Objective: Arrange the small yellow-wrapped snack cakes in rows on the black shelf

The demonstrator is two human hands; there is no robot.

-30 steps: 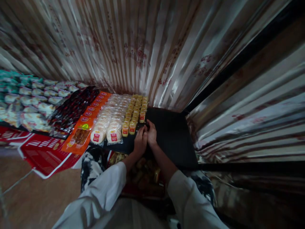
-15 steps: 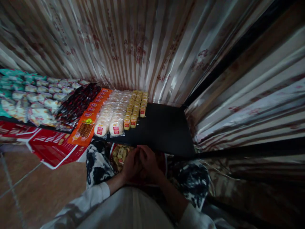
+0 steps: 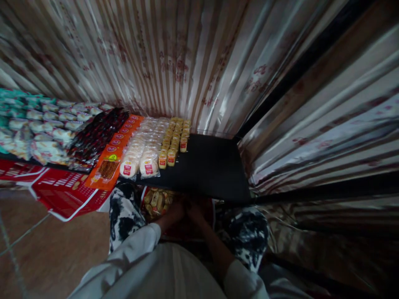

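Note:
My left hand (image 3: 175,211) and my right hand (image 3: 193,211) are close together, reaching down into a red box (image 3: 213,216) between my knees, under the shelf's front edge. Shadow hides the fingers of both, so what they hold, if anything, does not show. Left of my left hand, several small gold-wrapped snack packs (image 3: 158,201) lie in the box. Above on the black shelf (image 3: 208,166), similar yellow snack packs (image 3: 171,157) stand in rows, the rightmost row shorter at the front.
Further left on the shelf are clear-wrapped round white crackers (image 3: 148,165), an orange snack bag (image 3: 107,169), dark red packs (image 3: 99,135) and white and green packs (image 3: 52,124). A red printed sheet (image 3: 65,191) hangs over the front. Striped curtain (image 3: 174,54) closes off the back and right.
Both hands have gone lower and deeper into the box, from above it into shadow under the shelf edge. The view has shifted slightly. The rows on the shelf look the same.

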